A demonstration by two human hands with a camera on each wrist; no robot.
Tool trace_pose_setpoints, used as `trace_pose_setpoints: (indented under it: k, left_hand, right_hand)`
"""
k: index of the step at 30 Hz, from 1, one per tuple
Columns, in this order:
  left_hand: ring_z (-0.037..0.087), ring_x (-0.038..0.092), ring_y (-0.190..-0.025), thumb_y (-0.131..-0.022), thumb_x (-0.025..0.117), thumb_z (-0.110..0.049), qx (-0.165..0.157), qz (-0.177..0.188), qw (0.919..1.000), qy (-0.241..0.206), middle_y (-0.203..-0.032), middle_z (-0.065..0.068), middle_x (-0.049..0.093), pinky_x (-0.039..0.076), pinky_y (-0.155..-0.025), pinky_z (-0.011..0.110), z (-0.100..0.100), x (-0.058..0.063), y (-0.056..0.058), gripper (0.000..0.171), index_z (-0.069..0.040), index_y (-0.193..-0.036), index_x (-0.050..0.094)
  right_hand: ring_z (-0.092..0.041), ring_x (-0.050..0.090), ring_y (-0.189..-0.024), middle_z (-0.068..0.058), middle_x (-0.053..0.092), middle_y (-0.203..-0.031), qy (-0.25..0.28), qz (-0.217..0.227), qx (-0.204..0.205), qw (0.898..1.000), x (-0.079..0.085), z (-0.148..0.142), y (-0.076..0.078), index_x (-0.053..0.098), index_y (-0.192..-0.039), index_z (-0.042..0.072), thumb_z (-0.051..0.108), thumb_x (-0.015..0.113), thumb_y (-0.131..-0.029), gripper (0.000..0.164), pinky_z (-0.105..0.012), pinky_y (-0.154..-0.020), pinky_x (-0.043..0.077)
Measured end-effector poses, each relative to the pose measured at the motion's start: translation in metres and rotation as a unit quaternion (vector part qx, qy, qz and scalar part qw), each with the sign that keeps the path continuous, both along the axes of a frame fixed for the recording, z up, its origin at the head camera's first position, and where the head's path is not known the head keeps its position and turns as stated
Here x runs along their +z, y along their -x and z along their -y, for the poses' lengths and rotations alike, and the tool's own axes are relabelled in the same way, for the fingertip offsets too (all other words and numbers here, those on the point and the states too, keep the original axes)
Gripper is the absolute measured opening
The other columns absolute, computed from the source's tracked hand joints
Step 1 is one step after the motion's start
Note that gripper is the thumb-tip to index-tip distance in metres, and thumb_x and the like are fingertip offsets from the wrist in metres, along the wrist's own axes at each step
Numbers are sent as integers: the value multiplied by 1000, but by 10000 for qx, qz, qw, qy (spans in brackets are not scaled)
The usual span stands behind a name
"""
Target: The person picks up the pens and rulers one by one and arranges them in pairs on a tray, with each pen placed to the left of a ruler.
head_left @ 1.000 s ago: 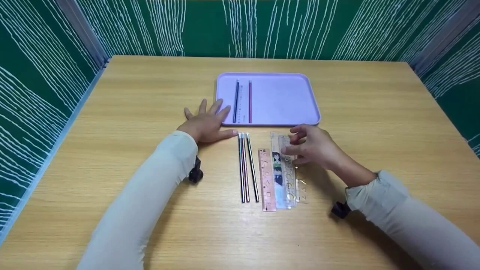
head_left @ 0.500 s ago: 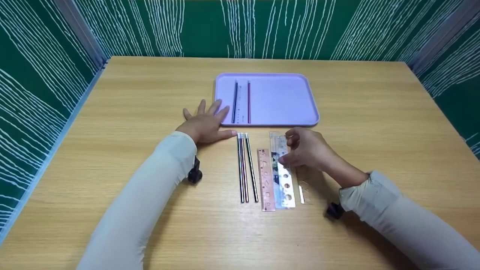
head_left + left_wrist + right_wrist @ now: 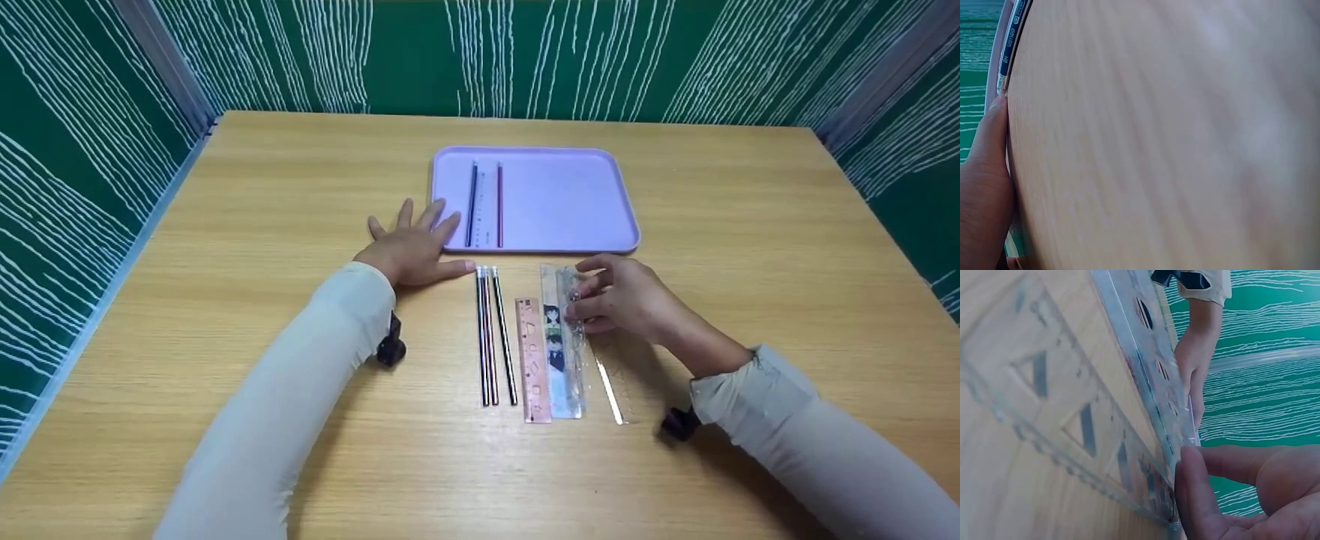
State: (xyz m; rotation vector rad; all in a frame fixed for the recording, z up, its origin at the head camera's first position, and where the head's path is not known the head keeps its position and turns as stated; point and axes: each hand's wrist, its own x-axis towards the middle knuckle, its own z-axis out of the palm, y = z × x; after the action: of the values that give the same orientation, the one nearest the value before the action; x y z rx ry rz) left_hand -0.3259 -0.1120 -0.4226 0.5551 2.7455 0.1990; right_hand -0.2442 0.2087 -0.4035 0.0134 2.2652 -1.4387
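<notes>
My left hand [image 3: 409,251] lies with fingers spread on the table, fingertips over the left rim of the purple tray [image 3: 566,199]. Its thumb reaches the top end of the several pencils [image 3: 487,337]. With thumb and fingers, my right hand [image 3: 634,300] pinches a clear ruler with round holes [image 3: 1145,354], tipped up on its edge. Just right of it, a clear ruler with triangular cutouts [image 3: 1072,394] slants, its far end by the fingertips. A clear ruler with cartoon figures [image 3: 555,352] and a pink ruler [image 3: 534,367] lie flat to the left.
Inside the tray's left part lie a dark blue pencil [image 3: 472,202], a clear ruler [image 3: 486,210] and a red pencil [image 3: 500,202]. Green walls [image 3: 412,60] with white lines enclose the wooden table [image 3: 315,165] at the back and sides.
The round-holed ruler has been tipped up onto its edge by my right hand. The lower end of the triangle-cutout ruler has swung right and nearer. My left hand stays put.
</notes>
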Motion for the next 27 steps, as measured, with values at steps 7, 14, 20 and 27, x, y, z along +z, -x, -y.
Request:
trace_pose_setpoints:
  k: [7, 14, 20, 27]
  left_hand:
    - [46, -15, -156, -86, 33, -90, 0, 26, 10000, 34, -173, -1, -13, -4, -107, 87, 0, 0, 1, 101, -36, -165, 1]
    - [46, -14, -156, -86, 34, -90, -13, -14, 10000, 18, -173, 0, -13, -4, -106, 88, 1, 0, 0, 101, -36, -165, 2]
    - [47, -14, -156, -87, 34, -89, -32, -39, 10000, 5, -173, 0, -13, -3, -106, 88, 0, -1, 0, 100, -36, -165, 2]
    - [47, -13, -156, -86, 33, -90, -32, -30, 10000, 29, -173, -1, -13, -4, -106, 88, 0, -1, 0, 101, -36, -165, 1]
  right_hand:
    - [-20, 71, -88, -17, 60, -115, 113, -22, 76, 9999, 0, -3, 1, 39, -147, -1, 0, 68, -94, 61, -38, -76, 64]
    - [-25, 71, -86, -20, 58, -120, 236, 12, 130, 9996, -3, -4, 0, 37, -147, 6, 6, 61, -101, 52, -44, -74, 64]
    - [-26, 73, -78, -18, 62, -116, 518, 83, 104, 9986, -7, -7, 0, 30, -149, 12, 13, 51, -106, 47, -45, -69, 64]
    - [-27, 72, -85, -16, 64, -115, 1118, 351, -81, 9931, -9, -7, 2, 25, -150, 16, 8, 49, -103, 53, -39, -69, 63]
